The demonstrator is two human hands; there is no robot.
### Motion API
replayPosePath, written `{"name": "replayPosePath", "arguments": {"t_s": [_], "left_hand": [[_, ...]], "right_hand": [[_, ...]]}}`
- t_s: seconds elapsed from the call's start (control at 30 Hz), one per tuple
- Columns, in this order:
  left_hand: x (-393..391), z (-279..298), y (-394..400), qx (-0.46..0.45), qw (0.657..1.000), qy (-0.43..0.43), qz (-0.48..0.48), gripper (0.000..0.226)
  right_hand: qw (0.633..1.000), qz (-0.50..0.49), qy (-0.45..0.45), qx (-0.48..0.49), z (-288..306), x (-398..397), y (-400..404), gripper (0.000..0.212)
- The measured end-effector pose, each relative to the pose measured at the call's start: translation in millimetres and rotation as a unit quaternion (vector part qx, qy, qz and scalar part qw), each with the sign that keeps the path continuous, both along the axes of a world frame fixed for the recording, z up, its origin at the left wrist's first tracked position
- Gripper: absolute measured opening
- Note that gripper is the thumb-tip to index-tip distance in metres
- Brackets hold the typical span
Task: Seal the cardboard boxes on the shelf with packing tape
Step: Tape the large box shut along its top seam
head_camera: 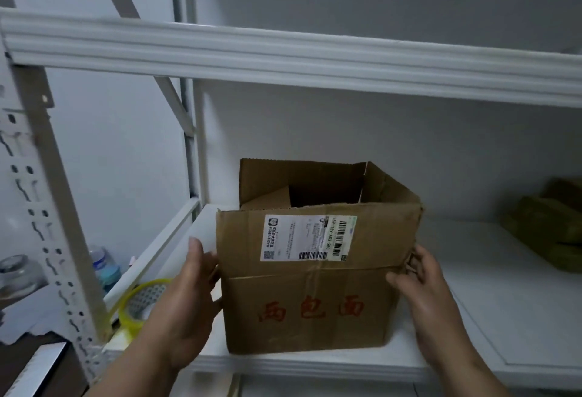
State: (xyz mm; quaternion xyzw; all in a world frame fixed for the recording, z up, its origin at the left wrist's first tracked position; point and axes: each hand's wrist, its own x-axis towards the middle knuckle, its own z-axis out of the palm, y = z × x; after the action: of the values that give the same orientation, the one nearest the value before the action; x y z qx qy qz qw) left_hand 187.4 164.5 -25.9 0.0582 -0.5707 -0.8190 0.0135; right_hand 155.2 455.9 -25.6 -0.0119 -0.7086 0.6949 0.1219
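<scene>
Upright, box (315, 270) label-side facing viewer, flaps open, hands flanking

**Box on shelf, hands either side**

I see cardboard box (315, 274) on shelf (504, 318), near front edge, top flaps up. My left hand (185, 296) on box's left side, right hand (422, 283) at its right edge. Tape roll (141, 302) on shelf left of box, behind left hand. Bundles (548, 226) far right, toward back. Bottle (105, 264) left, beyond the shelf frame.

Both hands bare: left hand (185, 299), right hand (425, 283). Forearms bare too (no sleeves, rings, watch visible).
</scene>
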Motion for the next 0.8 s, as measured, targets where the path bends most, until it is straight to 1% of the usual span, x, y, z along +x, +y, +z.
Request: {"name": "replayPosePath", "arguments": {"t_s": [0.03,0.07,0.13,0.17,0.27,0.33,0.4,0.5,0.63,0.7,0.8], "left_hand": [[0,4,2,0.010,1.000,-0.011,-0.009,0.069],[1,10,5,0.004,1.000,-0.021,-0.018,0.065],[1,16,9,-0.023,0.998,-0.034,-0.037,0.038],[0,20,11,-0.038,0.998,-0.038,-0.045,0.029],[-8,20,9,-0.036,0.997,-0.052,-0.050,0.031],[-16,21,5,-0.020,0.995,-0.062,-0.078,0.036],[-26,26,1,-0.038,0.991,-0.066,-0.109,0.043],[-39,35,-4,-0.107,0.981,-0.056,-0.151,0.057],[-52,37,-14,-0.126,0.974,-0.042,-0.185,0.067],[-56,35,-17,-0.147,0.967,-0.033,-0.205,0.070],[-60,31,-19,-0.175,0.960,-0.001,-0.218,0.070]], "right_hand": [[1.000,0.013,0.006,-0.002,2,-1,1,0.053],[1.000,0.023,0.007,0.003,2,-1,3,0.052],[0.999,0.039,0.004,0.014,1,0,5,0.051],[0.999,0.041,0.002,0.020,0,0,7,0.050],[0.998,0.053,-0.013,0.038,2,-2,15,0.045],[0.997,0.058,-0.025,0.041,5,-5,19,0.039],[0.998,0.050,-0.034,0.035,6,-9,22,0.036],[0.998,0.050,-0.032,0.017,8,-12,22,0.041],[0.999,0.041,-0.017,-0.014,3,-18,20,0.047],[0.999,0.024,-0.004,-0.032,-5,-21,16,0.050],[0.997,0.027,0.013,-0.065,-16,-24,12,0.059]]}}
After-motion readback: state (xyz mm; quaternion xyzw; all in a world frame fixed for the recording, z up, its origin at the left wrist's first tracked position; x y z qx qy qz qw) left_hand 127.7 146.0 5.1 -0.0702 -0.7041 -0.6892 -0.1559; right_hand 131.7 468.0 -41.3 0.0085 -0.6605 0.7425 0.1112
